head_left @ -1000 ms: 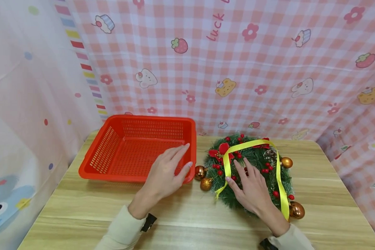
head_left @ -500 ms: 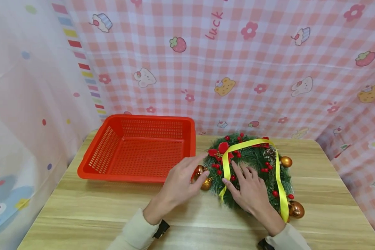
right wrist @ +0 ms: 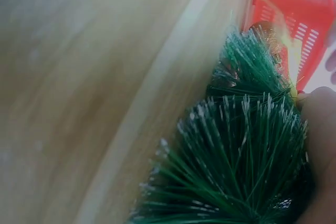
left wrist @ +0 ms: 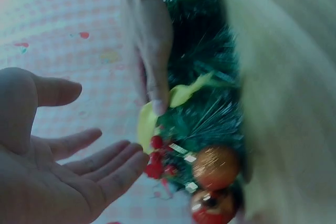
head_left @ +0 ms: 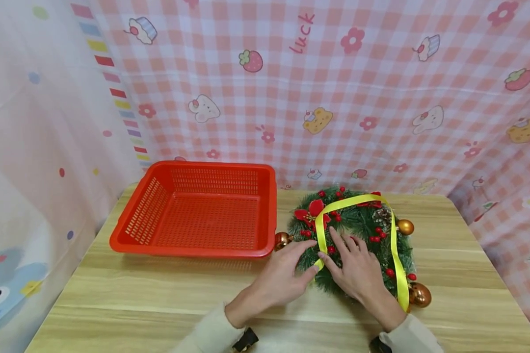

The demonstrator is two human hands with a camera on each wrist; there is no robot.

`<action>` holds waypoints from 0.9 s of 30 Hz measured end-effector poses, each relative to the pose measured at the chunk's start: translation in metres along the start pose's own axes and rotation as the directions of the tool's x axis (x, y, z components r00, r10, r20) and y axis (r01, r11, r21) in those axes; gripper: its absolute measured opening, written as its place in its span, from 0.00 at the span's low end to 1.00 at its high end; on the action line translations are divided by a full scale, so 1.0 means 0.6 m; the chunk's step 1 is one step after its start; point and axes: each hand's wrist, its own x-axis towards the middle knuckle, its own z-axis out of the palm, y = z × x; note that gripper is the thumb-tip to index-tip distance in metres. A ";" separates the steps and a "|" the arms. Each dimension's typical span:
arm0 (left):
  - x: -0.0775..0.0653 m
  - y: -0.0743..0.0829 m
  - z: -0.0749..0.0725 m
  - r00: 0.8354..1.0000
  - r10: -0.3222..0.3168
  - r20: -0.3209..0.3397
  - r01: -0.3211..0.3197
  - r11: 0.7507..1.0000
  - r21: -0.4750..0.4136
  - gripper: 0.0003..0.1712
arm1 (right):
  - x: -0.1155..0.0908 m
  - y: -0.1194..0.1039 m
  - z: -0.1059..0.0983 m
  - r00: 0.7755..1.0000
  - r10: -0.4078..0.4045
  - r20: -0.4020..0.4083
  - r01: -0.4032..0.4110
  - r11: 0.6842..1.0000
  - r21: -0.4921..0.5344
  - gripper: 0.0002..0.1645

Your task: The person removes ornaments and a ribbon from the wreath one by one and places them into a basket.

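A green Christmas wreath (head_left: pixel 306 201) with red berries, a red flower and a pine cone lies on the table, and a yellow ribbon (head_left: pixel 357 202) is draped across it. My right hand (head_left: pixel 357 269) rests over its near part, fingers spread and thumb tip at the ribbon's left strand. My left hand (head_left: pixel 280 279) reaches in from the left, beside the wreath's edge and close to the ribbon's loose end. In the left wrist view the left hand (left wrist: pixel 68 166) has loosely extended fingers with nothing between them. The right fingertips are hidden in the right wrist view.
A red plastic basket (head_left: pixel 194 252) stands left of the wreath. Shiny copper baubles (head_left: pixel 282 240) sit at the wreath's left edge, with another bauble (head_left: pixel 419 295) at its lower right and a gold one (head_left: pixel 405 227) farther back. A checked cloth (head_left: pixel 265 98) hangs behind the table.
My left hand has moved right, from in front of the basket to the wreath's left edge. The right hand stays nearly in place, and the ribbon's loose end has shifted slightly right.
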 end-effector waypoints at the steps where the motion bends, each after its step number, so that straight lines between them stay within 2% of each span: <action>1: 0.002 -0.002 0.005 1.000 -0.013 -0.001 0.013 1.000 -0.005 0.30 | 0.001 0.002 -0.001 1.000 -0.005 -0.006 0.005 1.000 -0.002 0.44; 7: 0.017 -0.015 0.022 0.996 -0.056 -0.066 0.056 0.998 -0.014 0.27 | 0.005 0.014 -0.007 0.999 -0.046 -0.029 0.046 0.999 -0.006 0.42; 15: 0.032 -0.032 0.038 0.984 -0.127 -0.125 0.124 0.992 -0.031 0.25 | 0.005 0.026 -0.009 0.998 -0.069 -0.003 0.069 0.998 -0.003 0.42; 22: 0.037 -0.046 0.056 0.969 -0.175 -0.174 0.178 0.984 0.000 0.22 | 0.000 0.031 -0.003 0.993 -0.115 -0.027 0.116 0.993 0.009 0.41; 27: 0.040 -0.053 0.062 0.955 -0.224 -0.193 0.223 0.974 -0.032 0.21 | -0.002 0.028 0.003 0.994 -0.109 -0.016 0.110 0.993 0.033 0.41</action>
